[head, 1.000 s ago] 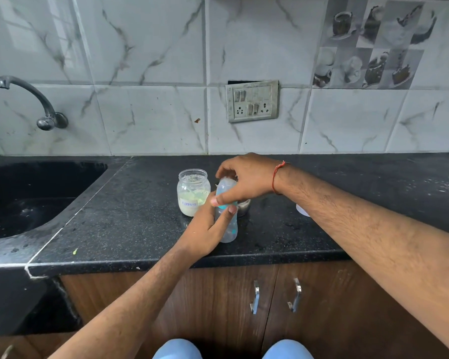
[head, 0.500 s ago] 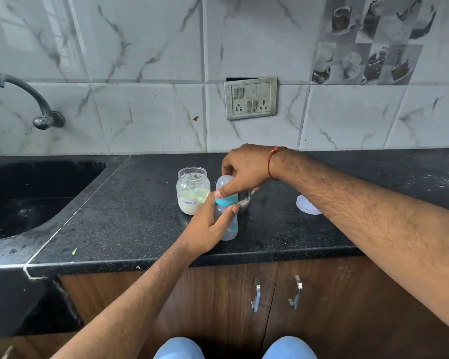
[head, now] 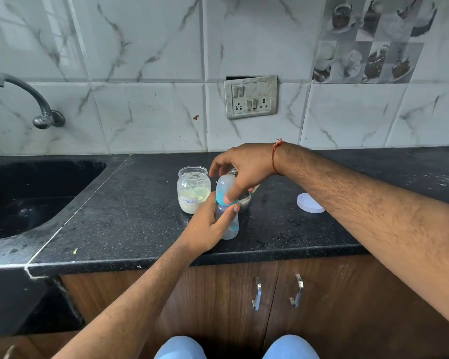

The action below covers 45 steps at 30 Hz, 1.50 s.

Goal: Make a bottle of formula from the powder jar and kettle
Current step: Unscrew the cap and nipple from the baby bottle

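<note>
A clear baby bottle (head: 230, 224) stands upright on the black counter (head: 130, 218). My left hand (head: 208, 226) wraps around its lower body. My right hand (head: 244, 169) comes from above, thumb and fingers gripping the bottle's blue collar and clear cap (head: 224, 189). Just left of the bottle stands an open glass jar (head: 193, 190) labelled "Formula", holding pale powder. A small steel vessel (head: 245, 200) sits right behind the bottle, mostly hidden by my right hand. I see no kettle.
A white jar lid (head: 309, 203) lies on the counter under my right forearm. A black sink (head: 24, 200) with a wall tap (head: 29, 99) is at the left. A switch plate (head: 250, 97) sits on the tiled wall. Cabinet doors with handles (head: 257, 294) are below the counter.
My right hand has shifted its grip around the bottle's top, thumb now on the blue collar. The left hand keeps hold of the bottle, which stays in place.
</note>
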### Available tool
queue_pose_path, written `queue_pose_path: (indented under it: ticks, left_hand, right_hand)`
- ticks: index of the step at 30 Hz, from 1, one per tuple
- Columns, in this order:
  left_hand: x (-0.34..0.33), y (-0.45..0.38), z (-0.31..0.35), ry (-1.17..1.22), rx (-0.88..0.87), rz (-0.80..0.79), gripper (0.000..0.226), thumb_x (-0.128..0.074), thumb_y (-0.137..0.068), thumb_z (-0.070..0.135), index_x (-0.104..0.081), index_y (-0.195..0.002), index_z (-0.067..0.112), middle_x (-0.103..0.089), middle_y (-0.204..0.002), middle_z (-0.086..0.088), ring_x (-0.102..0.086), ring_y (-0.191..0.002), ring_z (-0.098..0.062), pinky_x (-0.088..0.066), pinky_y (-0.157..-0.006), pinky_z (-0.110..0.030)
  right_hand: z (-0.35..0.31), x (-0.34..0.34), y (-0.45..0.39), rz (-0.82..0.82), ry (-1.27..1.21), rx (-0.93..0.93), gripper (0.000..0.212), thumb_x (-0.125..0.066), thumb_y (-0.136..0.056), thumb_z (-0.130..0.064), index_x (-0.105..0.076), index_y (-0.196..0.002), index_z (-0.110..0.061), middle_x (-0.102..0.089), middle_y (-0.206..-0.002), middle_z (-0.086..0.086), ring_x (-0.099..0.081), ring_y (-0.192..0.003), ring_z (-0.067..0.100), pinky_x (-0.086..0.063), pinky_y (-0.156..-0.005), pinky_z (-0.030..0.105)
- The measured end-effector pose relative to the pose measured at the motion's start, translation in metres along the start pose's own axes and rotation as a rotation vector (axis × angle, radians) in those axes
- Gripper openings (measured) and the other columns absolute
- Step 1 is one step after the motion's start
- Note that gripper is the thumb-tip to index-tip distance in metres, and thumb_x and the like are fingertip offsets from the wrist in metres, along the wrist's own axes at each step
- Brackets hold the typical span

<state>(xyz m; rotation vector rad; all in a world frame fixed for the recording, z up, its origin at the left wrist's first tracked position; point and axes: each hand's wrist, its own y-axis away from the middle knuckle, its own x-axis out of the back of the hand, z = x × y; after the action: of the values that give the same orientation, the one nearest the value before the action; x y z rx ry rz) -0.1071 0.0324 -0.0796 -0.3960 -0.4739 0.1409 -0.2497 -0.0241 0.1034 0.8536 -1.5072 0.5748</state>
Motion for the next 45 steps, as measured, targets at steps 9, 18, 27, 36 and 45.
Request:
queue_pose_path:
  ticks: [9,18,27,36,45]
  left_hand:
    - [0.001,-0.001,-0.002,0.026,0.010,-0.003,0.053,-0.060,-0.102,0.059,-0.058,-0.142,0.023,-0.074,-0.129,0.008,-0.070,-0.122,-0.007,-0.055,-0.103,-0.028]
    - [0.003,-0.002,-0.003,0.095,0.053,0.000,0.061,-0.069,-0.096,0.064,-0.060,-0.144,0.026,-0.075,-0.133,0.008,-0.070,-0.127,-0.009,-0.057,-0.114,-0.042]
    - [0.003,-0.001,0.001,0.125,0.072,0.010,0.069,-0.070,-0.089,0.072,-0.062,-0.140,0.026,-0.076,-0.130,0.005,-0.072,-0.124,-0.013,-0.057,-0.113,-0.049]
    - [0.001,-0.001,-0.003,0.161,0.094,0.013,0.062,-0.075,-0.091,0.064,-0.062,-0.137,0.025,-0.078,-0.126,0.007,-0.074,-0.121,-0.010,-0.059,-0.110,-0.040]
    - [0.000,-0.004,-0.005,0.175,0.123,-0.008,0.063,-0.075,-0.093,0.059,-0.059,-0.143,0.026,-0.076,-0.130,0.006,-0.073,-0.123,-0.010,-0.059,-0.109,-0.037]
  right_hand:
    - [0.002,-0.004,-0.004,-0.002,0.065,-0.034,0.051,-0.082,-0.076,-0.054,-0.068,-0.120,-0.032,-0.073,-0.115,-0.010,-0.077,-0.093,0.018,-0.064,-0.088,0.040]
    - [0.001,-0.003,-0.008,-0.039,0.022,-0.003,0.053,-0.085,-0.077,-0.044,-0.067,-0.125,-0.033,-0.071,-0.117,-0.011,-0.077,-0.097,0.019,-0.063,-0.091,0.043]
    - [0.000,-0.001,-0.001,0.007,0.052,0.010,0.040,-0.082,-0.076,-0.027,-0.072,-0.114,-0.034,-0.075,-0.109,-0.011,-0.073,-0.095,0.014,-0.062,-0.084,0.035]
    - [0.040,-0.020,0.010,0.157,-0.277,0.020,0.046,-0.088,-0.068,-0.024,-0.069,-0.109,-0.029,-0.075,-0.110,-0.004,-0.072,-0.097,0.019,-0.059,-0.086,0.040]
    - [0.091,-0.082,0.035,0.278,-0.550,-0.038,0.067,-0.089,-0.072,-0.017,-0.066,-0.131,-0.038,-0.067,-0.112,-0.003,-0.060,-0.077,0.012,-0.054,-0.077,0.031]
